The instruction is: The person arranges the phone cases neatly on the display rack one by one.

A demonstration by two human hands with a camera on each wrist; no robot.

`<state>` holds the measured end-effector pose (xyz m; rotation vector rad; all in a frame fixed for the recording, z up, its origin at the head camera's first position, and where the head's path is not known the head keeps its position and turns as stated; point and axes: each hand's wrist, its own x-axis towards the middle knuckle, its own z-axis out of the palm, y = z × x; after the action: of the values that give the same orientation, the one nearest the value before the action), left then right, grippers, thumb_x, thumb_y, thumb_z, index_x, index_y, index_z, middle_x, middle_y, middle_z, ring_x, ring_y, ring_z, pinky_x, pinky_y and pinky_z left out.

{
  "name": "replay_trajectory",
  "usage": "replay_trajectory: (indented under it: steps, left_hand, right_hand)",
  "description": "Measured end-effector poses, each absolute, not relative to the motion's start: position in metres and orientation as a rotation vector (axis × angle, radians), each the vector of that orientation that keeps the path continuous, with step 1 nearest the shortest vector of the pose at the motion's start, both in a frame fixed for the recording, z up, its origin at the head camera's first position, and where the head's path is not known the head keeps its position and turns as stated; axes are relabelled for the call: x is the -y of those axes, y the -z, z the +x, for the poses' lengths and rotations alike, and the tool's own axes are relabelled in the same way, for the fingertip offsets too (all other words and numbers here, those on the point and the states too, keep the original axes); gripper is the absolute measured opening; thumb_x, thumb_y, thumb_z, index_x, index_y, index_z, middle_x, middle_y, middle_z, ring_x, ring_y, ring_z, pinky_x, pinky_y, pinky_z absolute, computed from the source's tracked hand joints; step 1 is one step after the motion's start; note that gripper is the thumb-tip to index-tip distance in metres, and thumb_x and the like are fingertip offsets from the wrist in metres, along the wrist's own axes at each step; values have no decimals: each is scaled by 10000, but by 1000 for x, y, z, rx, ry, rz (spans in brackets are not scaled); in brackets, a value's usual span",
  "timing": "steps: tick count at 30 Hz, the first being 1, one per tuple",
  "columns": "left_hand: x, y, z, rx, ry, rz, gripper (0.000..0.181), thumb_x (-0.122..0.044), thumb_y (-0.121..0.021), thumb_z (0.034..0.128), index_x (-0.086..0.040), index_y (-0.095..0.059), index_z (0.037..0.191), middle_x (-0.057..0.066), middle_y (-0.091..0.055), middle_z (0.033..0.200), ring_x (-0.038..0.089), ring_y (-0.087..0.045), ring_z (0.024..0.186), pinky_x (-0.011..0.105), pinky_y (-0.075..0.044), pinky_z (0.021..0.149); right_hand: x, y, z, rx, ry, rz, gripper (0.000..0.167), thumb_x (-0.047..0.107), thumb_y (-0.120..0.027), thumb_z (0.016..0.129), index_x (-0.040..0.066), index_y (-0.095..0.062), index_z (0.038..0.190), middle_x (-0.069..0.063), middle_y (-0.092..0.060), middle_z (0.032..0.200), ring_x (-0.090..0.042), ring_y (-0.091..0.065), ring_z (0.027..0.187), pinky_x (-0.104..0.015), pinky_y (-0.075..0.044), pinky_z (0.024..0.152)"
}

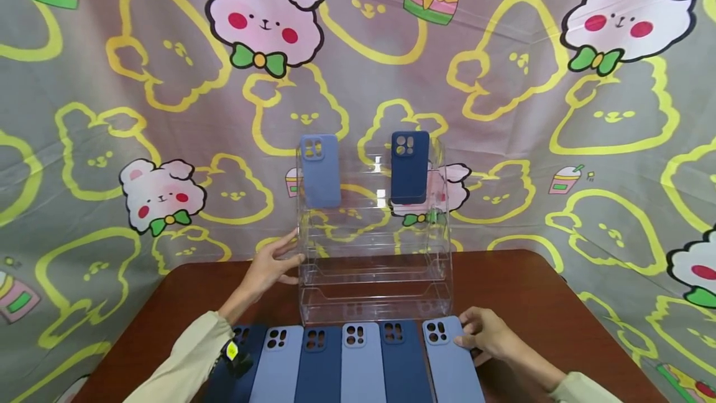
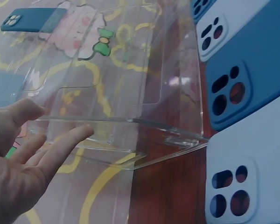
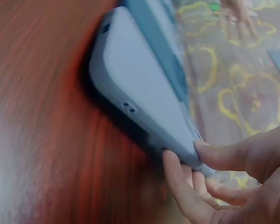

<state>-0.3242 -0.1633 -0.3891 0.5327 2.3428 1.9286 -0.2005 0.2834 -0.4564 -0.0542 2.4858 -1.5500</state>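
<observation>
A clear tiered display stand (image 1: 375,275) stands on the table. A light blue phone case (image 1: 322,173) is at its upper left and a dark blue phone case (image 1: 410,166) at its upper right. My left hand (image 1: 271,268) is at the stand's left side, fingers extended and apart; whether they touch the clear plastic cannot be told. My right hand (image 1: 488,333) pinches the upper right corner of a light blue phone case (image 1: 452,359), the rightmost in the front row. In the right wrist view, that case (image 3: 135,70) is tilted, its near edge raised off the table.
Several phone cases, alternating dark blue (image 1: 319,365) and light blue (image 1: 362,365), lie side by side before the stand. A brown wooden table (image 1: 520,291) holds everything. Behind it hangs a cartoon-printed cloth (image 1: 358,79). A dark band with a yellow piece (image 1: 232,351) is on my left wrist.
</observation>
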Motion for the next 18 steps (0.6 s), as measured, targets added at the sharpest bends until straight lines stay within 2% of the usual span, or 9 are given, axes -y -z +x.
replay_trajectory:
  steps: [7,14,18]
  left_hand:
    - [163,385,-325,-2333,-1931,561,695,-9,-638,1027,-51,-310,1639,369,-358,1593,545,-593,1256,479,-680,754]
    - [166,385,-324,-2345,-1909,538,711,-42,-657,1029,-82,-308,1647,367,-388,1577,534,-592,1270,480,-682,752]
    - [166,387,-325,-2311,-1898,562,719,-63,-663,1031,-82,-297,1650,377,-358,1589,539,-574,1293,497,-681,762]
  right_hand:
    - [-301,440,-202,-2339,1662,-116,437,71,-755,968,-148,-542,1280,-103,-740,920,-256,-742,850,-490,-683,648]
    - [-304,419,-203,-2310,1732,-199,505,102,-760,971,-138,-517,1343,-120,-735,949,-281,-750,873,-520,-681,674]
    - [-303,405,-205,-2337,1756,-253,518,117,-747,985,-120,-512,1381,-129,-723,1003,-240,-747,881,-495,-685,682]
